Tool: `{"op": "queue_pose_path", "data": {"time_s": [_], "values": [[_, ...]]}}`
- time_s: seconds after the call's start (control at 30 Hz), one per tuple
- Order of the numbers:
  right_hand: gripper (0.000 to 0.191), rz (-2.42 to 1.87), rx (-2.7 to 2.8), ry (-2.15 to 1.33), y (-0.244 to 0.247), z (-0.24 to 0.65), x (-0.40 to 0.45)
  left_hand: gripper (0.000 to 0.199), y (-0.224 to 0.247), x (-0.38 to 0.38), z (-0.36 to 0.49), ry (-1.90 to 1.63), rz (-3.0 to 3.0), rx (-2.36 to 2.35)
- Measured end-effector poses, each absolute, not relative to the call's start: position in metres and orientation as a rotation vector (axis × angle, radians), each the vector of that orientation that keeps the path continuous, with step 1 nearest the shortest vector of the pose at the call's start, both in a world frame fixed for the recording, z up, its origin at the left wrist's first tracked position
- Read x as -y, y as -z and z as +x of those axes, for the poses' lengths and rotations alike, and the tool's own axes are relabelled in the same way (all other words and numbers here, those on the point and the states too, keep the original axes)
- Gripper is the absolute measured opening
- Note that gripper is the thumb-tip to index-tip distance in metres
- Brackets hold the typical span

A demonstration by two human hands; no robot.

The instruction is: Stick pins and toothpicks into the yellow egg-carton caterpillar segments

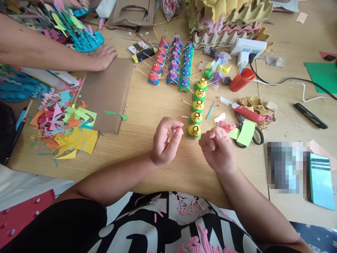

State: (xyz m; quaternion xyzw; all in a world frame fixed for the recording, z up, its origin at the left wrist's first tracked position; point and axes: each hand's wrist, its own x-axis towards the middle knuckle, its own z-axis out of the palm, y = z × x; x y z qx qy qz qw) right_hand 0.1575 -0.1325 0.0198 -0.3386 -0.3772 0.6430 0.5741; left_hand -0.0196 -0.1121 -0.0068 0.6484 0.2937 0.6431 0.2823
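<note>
My left hand [167, 141] pinches a small piece of red clay [178, 127] between thumb and fingertips. In my right hand [219, 147] a thin wooden stick [217, 127] is held upright between thumb and finger. Between and just beyond the hands runs a row of yellow and green egg-carton caterpillars [198, 105] with smiling faces and dark rings on top. Some have sticks with red tips at their sides. Behind stand rows in red [155, 66], purple [173, 66] and blue-green [186, 63], with ball-tipped sticks. A blue tool [210, 110] lies right of the yellow row.
Another person's hand [104, 57] rests on cardboard [116, 91] at the left, near paper scraps [65, 123]. Right are scissors [259, 135], a red-handled cutter [250, 113], a red cup [241, 80], a power strip [249, 46] and cables. Egg cartons [226, 17] stand behind.
</note>
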Motion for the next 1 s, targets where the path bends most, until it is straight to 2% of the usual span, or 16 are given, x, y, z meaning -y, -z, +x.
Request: {"op": "queue_pose_path", "data": {"time_s": [0.13, 0.33, 1.0], "values": [[0.021, -0.957, 0.924, -1.341, -0.01, 0.155, 0.138, 0.014, 0.002, 0.111, -0.022, -1.602, 1.765, -0.83], [0.019, -1.042, 1.024, -1.241, -0.009, 0.154, 0.142, 0.012, -0.001, 0.111, -0.02, -1.528, 1.73, -0.868], [0.006, -0.858, 1.123, -1.386, -0.013, 0.152, 0.143, 0.006, -0.01, 0.112, -0.02, -1.461, 1.86, -0.808]]}}
